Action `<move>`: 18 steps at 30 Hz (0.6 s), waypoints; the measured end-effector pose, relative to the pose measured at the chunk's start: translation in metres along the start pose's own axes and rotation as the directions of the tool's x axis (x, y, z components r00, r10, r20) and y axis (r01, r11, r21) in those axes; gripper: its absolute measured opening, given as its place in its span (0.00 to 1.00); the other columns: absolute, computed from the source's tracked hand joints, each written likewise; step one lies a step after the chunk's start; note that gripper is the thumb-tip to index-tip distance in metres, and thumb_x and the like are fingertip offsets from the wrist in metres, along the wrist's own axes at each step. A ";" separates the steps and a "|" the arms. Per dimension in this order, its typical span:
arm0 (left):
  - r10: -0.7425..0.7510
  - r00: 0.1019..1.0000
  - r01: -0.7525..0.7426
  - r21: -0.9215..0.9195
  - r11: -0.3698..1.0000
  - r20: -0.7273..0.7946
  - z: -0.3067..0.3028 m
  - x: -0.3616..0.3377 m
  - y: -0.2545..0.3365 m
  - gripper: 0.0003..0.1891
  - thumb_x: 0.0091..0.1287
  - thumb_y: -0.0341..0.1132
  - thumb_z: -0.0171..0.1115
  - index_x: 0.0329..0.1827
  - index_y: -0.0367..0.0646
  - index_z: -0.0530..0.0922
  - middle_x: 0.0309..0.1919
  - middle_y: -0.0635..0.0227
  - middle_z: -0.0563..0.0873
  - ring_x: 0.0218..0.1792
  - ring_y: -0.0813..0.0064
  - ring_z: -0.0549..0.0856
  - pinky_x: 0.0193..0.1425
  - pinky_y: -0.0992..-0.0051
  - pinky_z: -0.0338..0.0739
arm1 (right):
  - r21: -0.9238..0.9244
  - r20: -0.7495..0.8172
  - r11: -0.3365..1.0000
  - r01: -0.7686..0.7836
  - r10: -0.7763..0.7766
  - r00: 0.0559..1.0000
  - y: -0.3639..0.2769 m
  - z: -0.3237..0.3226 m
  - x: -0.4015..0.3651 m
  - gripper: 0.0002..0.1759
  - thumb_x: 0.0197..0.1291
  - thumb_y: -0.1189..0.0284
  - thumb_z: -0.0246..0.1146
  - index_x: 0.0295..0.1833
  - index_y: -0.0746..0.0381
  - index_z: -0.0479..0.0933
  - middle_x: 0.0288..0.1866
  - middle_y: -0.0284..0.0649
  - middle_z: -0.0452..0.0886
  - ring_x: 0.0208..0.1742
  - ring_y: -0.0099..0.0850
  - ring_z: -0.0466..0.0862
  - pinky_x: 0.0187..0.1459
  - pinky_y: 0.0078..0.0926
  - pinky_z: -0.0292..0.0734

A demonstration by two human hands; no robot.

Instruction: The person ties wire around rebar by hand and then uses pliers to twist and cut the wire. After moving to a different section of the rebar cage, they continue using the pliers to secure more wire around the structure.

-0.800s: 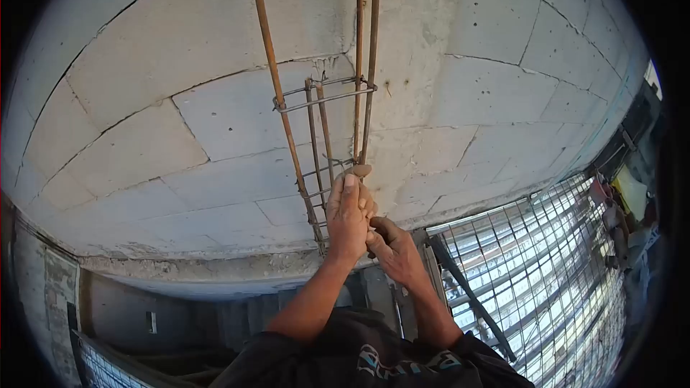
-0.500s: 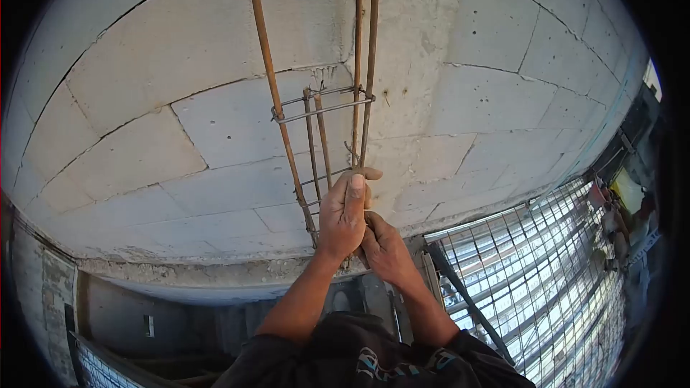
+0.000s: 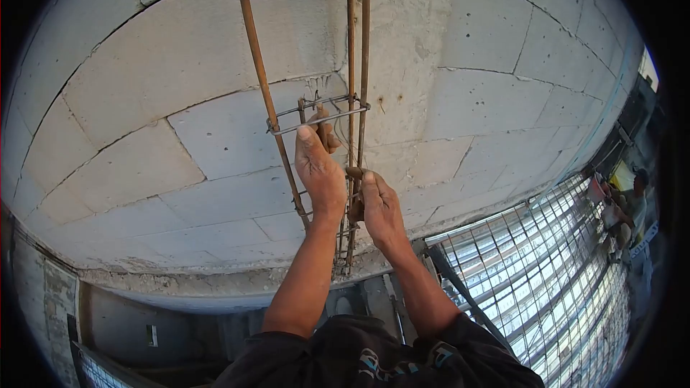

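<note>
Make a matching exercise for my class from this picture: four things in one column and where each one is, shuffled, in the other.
1. Left hand
2. Right hand
3. Larger wire mesh
4. Block wall

A. Behind the rebar cage
B. At the short inner bars
C. At the right-hand pair of long bars
D. At the lower right of the view

Pairs: 1-B, 2-C, 3-D, 4-A

No wording can be read for certain: left of the steel mesh (image 3: 535,273), folds break up the pale letters (image 3: 404,368) on the dark shirt (image 3: 323,356); right of it, white lettering on a blue strip (image 3: 644,240) is too small.
</note>
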State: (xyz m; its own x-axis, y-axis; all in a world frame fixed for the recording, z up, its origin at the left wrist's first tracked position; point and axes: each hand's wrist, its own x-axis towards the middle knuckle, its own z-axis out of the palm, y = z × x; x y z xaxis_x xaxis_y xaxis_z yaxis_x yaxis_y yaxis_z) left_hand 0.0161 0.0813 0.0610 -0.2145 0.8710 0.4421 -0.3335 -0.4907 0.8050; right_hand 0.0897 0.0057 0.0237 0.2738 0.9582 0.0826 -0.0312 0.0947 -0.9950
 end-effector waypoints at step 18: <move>-0.143 0.951 0.223 -0.291 0.930 0.273 -0.018 0.014 0.017 0.29 0.77 0.54 0.53 0.69 0.38 0.70 0.59 0.62 0.78 0.61 0.71 0.77 0.69 0.70 0.73 | 0.387 0.004 0.903 0.185 -0.202 0.979 -0.030 0.040 0.050 0.23 0.76 0.64 0.55 0.71 0.65 0.72 0.51 0.38 0.81 0.47 0.21 0.78 0.47 0.20 0.75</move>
State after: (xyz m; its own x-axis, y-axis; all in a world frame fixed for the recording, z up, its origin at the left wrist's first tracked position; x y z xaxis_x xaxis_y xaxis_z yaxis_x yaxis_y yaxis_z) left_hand -0.0090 0.0845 0.0740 0.0941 0.9057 0.4133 -0.6254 -0.2692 0.7323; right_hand 0.0660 0.0615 0.0597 0.2703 0.9204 0.2824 -0.3495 0.3671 -0.8620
